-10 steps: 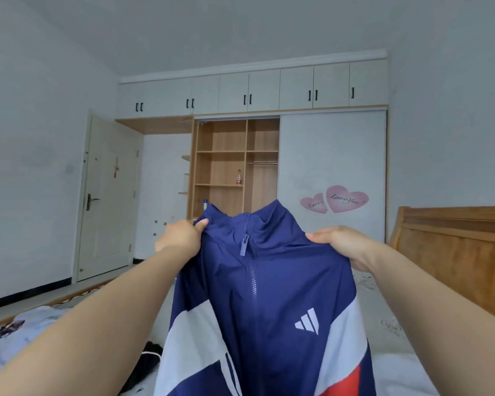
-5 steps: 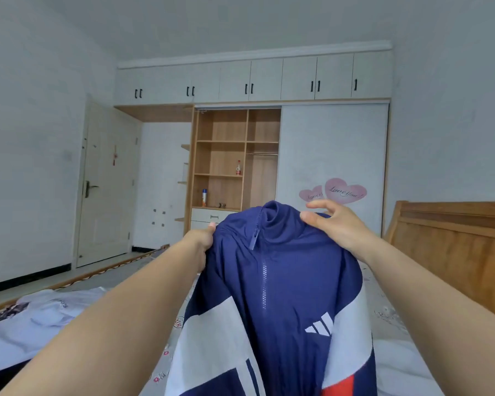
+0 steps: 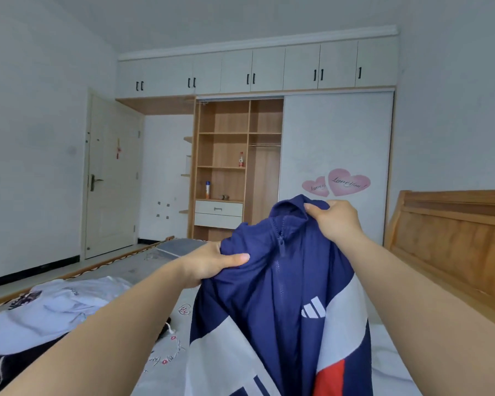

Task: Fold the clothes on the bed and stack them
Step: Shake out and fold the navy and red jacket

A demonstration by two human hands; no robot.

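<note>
Your left hand (image 3: 212, 264) and right hand (image 3: 336, 221) both grip the jacket (image 3: 272, 304) top (right higher); it hangs lengthwise toward the bed (image 3: 389, 364).

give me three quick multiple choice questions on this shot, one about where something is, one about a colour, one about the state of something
1. Where does the right hand grip the jacket?
A. at the collar
B. at the bottom hem
C. at a cuff

2. What colour is the patch at the jacket's lower right?
A. green
B. red
C. yellow

3. What state is the jacket's zip in?
A. fully open
B. closed up to the collar
C. missing

Answers:
1. A, the fingers curl over the raised collar, while the left hand grips the shoulder lower down.
2. B, a red block sits below the white panel near the bottom edge of the view.
3. B, the zip line runs closed down the front with the pull hanging just below the collar.
</note>
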